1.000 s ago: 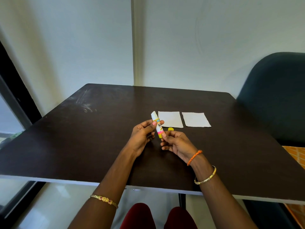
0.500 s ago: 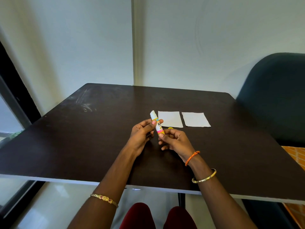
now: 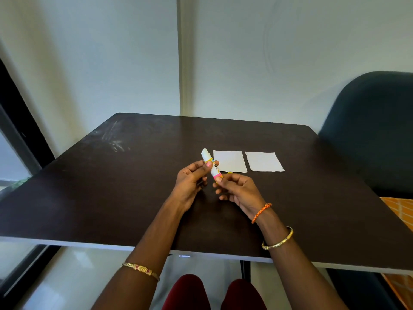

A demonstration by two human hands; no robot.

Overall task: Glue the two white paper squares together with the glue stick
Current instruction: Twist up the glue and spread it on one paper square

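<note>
Two white paper squares lie side by side on the dark table [image 3: 111,198], the left square [image 3: 230,161] and the right square [image 3: 264,161] a small gap apart. Just in front of them I hold a glue stick [image 3: 211,163] tilted, its white glue end up and to the left. My left hand [image 3: 192,182] grips the stick's middle between thumb and fingers. My right hand [image 3: 237,190] pinches its pink lower end. A small yellow cap [image 3: 230,173] peeks out on the table behind my right hand, mostly hidden.
A dark blue chair [image 3: 375,135] stands at the table's right side. A pale wall [image 3: 245,63] rises close behind the table's far edge. A dark window frame [image 3: 20,121] runs down the left. My knees show under the near edge.
My right hand has shifted slightly left and up along the stick's lower end, covering more of the yellow cap. The left hand and the papers have stayed put.
</note>
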